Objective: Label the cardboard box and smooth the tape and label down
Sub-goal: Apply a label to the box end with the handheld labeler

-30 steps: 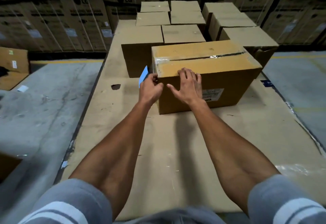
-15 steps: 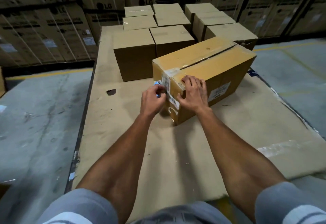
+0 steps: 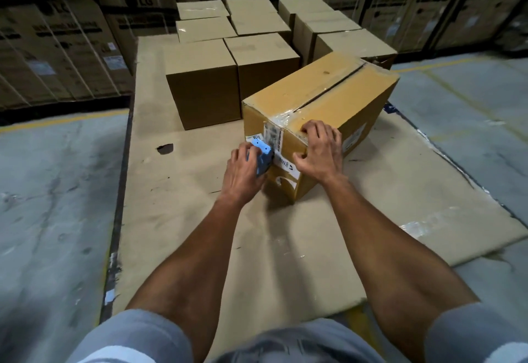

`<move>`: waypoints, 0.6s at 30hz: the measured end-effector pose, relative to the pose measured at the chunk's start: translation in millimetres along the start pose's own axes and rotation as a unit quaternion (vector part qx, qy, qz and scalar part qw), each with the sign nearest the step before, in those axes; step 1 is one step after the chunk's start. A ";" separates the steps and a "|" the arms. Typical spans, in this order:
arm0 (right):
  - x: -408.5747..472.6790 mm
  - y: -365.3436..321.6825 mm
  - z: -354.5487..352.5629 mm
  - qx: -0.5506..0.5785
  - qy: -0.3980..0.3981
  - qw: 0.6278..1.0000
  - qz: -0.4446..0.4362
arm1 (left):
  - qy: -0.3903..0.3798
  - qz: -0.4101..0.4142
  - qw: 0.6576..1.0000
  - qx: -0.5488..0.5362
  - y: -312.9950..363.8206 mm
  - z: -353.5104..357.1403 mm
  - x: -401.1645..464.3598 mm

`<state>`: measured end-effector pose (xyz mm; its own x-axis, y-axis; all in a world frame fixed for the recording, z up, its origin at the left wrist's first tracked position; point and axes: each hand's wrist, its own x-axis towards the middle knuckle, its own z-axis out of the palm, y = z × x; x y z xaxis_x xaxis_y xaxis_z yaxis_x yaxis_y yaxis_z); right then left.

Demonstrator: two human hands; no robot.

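Note:
A long cardboard box (image 3: 328,91) lies at an angle on a flat cardboard sheet (image 3: 200,220), one end face turned toward me. Clear tape (image 3: 281,118) runs along its top seam and down over that end. White printed labels (image 3: 273,137) are stuck on the end face. My left hand (image 3: 243,174) is closed around a small blue tool (image 3: 261,155), whose tip touches the labels. My right hand (image 3: 320,151) presses on the near top corner, fingers over the edge and thumb on the end face.
Several smaller closed boxes (image 3: 205,82) stand in rows just behind and left of the box. Stacked cartons (image 3: 57,43) wall off the back. Grey concrete floor (image 3: 51,191) lies on both sides. A dark hole (image 3: 165,148) marks the sheet at left.
The box has been swung round, so its taped end face now points at me. My left hand with the blue tool has come onto the labels; my right hand stays on the corner.

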<state>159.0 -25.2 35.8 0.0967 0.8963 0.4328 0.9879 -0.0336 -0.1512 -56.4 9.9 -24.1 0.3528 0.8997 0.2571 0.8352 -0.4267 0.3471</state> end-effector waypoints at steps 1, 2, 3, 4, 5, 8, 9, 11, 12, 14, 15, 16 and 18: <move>-0.3 -1.2 0.5 -0.005 0.004 1.000 0.004 | -0.001 0.007 1.000 0.001 -0.3 1.7 -0.8; 0.0 -3.3 0.8 -0.008 0.012 1.000 0.006 | -0.004 0.011 1.000 -0.001 -0.4 3.7 -1.3; 0.8 -5.6 1.4 -0.009 0.022 1.000 0.007 | -0.006 0.012 1.000 -0.004 -1.0 5.6 -1.2; 2.3 -7.9 1.9 -0.010 0.031 0.999 0.004 | -0.006 0.009 1.000 -0.009 -1.6 7.0 -0.9; 5.2 -10.4 2.3 -0.013 0.037 0.999 -0.001 | -0.005 0.004 1.000 -0.016 -3.0 8.2 0.3; 19.5 -18.8 5.0 -0.026 0.030 0.999 -0.023 | -0.009 -0.002 0.999 -0.032 -8.2 9.2 4.8; 25.0 -22.2 6.0 -0.028 0.014 0.999 -0.025 | -0.009 0.002 0.999 -0.032 -8.9 8.9 5.8; 35.5 -30.0 9.1 -0.034 -0.046 0.998 -0.013 | -0.011 0.011 0.999 -0.028 -9.8 9.5 7.8; 39.7 -32.9 10.5 -0.040 -0.077 0.996 -0.003 | -0.015 0.013 0.999 -0.028 -10.0 10.0 8.8; 45.6 -35.0 12.8 -0.059 -0.118 0.991 0.013 | -0.018 0.018 0.999 -0.034 -9.6 12.2 9.8; 48.0 -34.6 13.7 -0.072 -0.133 0.988 0.016 | -0.018 0.022 0.999 -0.039 -9.9 14.0 10.5; 50.3 -33.9 14.3 -0.086 -0.146 0.985 0.017 | -0.016 0.025 0.999 -0.043 -10.3 15.4 11.1; 54.4 -32.5 14.7 -0.104 -0.170 0.980 0.019 | -0.010 0.029 0.998 -0.051 -11.3 18.8 13.3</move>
<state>130.3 31.2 51.2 0.1220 0.9870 0.1049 0.9912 -0.1266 0.0385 -53.2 28.5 -41.6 0.4081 0.8748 0.2611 0.7665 -0.4837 0.4225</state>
